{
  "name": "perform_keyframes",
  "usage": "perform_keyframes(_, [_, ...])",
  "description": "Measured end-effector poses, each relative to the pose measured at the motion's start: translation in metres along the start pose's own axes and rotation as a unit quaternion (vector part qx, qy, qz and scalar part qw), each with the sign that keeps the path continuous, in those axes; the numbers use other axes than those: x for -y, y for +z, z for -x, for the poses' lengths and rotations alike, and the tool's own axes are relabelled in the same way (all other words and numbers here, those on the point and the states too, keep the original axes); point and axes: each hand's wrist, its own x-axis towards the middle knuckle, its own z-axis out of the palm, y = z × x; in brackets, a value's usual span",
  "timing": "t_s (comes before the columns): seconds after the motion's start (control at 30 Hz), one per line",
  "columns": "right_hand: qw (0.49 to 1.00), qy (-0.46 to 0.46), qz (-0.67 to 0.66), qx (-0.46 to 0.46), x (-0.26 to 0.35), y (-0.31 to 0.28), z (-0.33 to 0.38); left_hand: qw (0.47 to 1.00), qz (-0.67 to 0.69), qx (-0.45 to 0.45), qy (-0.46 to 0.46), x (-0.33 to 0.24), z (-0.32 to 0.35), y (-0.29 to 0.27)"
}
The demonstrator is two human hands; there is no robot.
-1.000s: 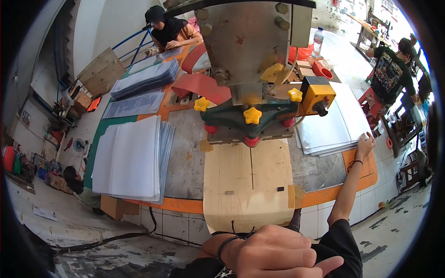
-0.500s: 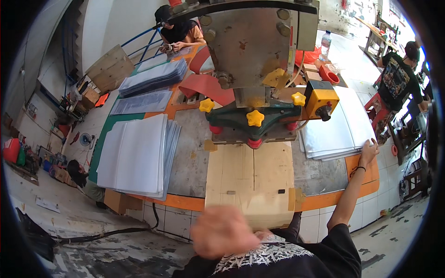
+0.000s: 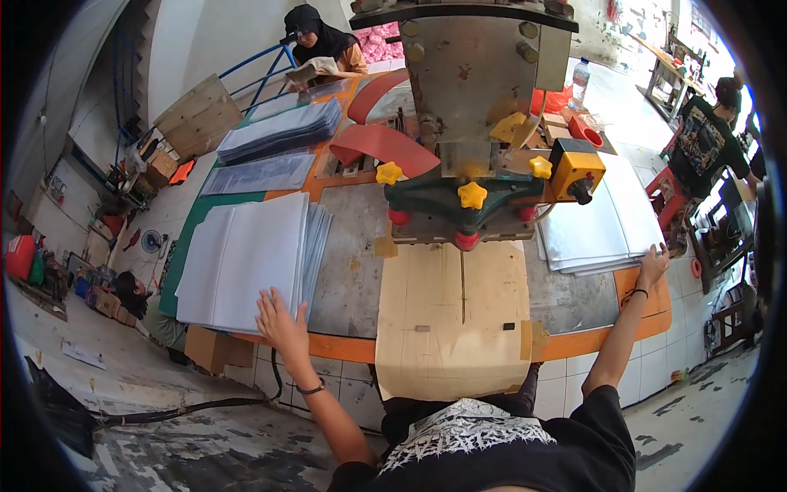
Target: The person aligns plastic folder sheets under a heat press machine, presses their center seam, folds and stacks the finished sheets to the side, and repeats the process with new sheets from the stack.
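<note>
White plastic sheets in a stack (image 3: 246, 258) lie on the surface's (image 3: 348, 246) left side, long axis running away from the person; left hand (image 3: 280, 321) rests flat on their near edge. Right hand (image 3: 653, 266), fingers spread, touches the clear sheet pile (image 3: 602, 225).

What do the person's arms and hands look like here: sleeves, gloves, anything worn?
Both forearms are bare below short black sleeves. No gloves. The left hand has a dark band at the wrist; the right hand has a thin dark band too.
</note>
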Motion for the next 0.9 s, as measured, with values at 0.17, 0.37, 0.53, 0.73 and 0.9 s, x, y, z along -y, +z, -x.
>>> perform_keyframes(0.17, [0.997,0.019,-0.079,-0.011,-0.033,0.003,-0.021,0.982,0.085,0.165,-0.028,-0.007,-0.035,-0.058])
perform_keyframes(0.37, [0.964,0.016,-0.231,0.131,-0.021,-0.060,0.095,0.971,0.085,0.221,0.003,0.016,-0.039,-0.087])
perform_keyframes(0.53, [0.858,0.069,-0.356,0.364,0.096,-0.206,0.221,0.985,0.094,0.144,0.019,-0.002,-0.030,-0.101])
perform_keyframes(0.73, [0.340,-0.180,-0.319,0.866,0.228,-0.259,0.298,0.989,0.120,0.066,0.056,-0.057,0.005,-0.096])
perform_keyframes(0.9, [0.276,-0.262,-0.246,0.892,0.242,-0.248,0.332,0.965,0.156,0.118,0.174,-0.090,0.050,-0.087])
